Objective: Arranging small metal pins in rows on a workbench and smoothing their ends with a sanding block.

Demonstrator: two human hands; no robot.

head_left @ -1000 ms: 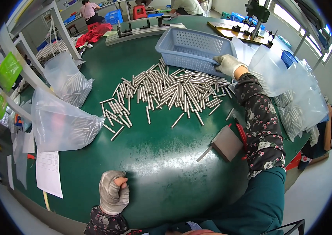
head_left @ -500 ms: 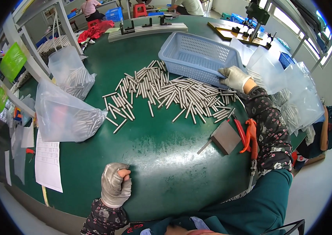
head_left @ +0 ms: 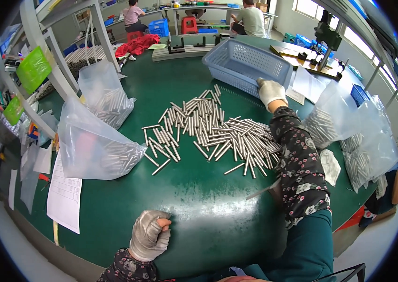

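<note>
My right hand [head_left: 272,94], in a pale glove with bare fingertips, grips the near right corner of a blue perforated plastic basket [head_left: 248,85]. No contents show in the basket. Nearer to me, a loose heap of short shiny metal pins [head_left: 208,124] is spread across the green tabletop. My left hand [head_left: 149,236], also gloved, rests at the table's near side with its fingers curled closed. Whatever it may hold is hidden. My right forearm covers most of a brown block [head_left: 276,190] and part of the heap's right side.
Clear plastic bags of pins stand at the left [head_left: 100,150] and right [head_left: 323,122]. A printed sheet [head_left: 64,197] lies at the left edge, a white cloth [head_left: 330,167] at the right. Behind the basket are a metal rail fixture [head_left: 185,50] and a press [head_left: 325,37]. Other people sit farther back.
My right hand has pushed the basket away from me, so a strip of green table shows between it and the pins. The view has shifted; my left hand stays closed.
</note>
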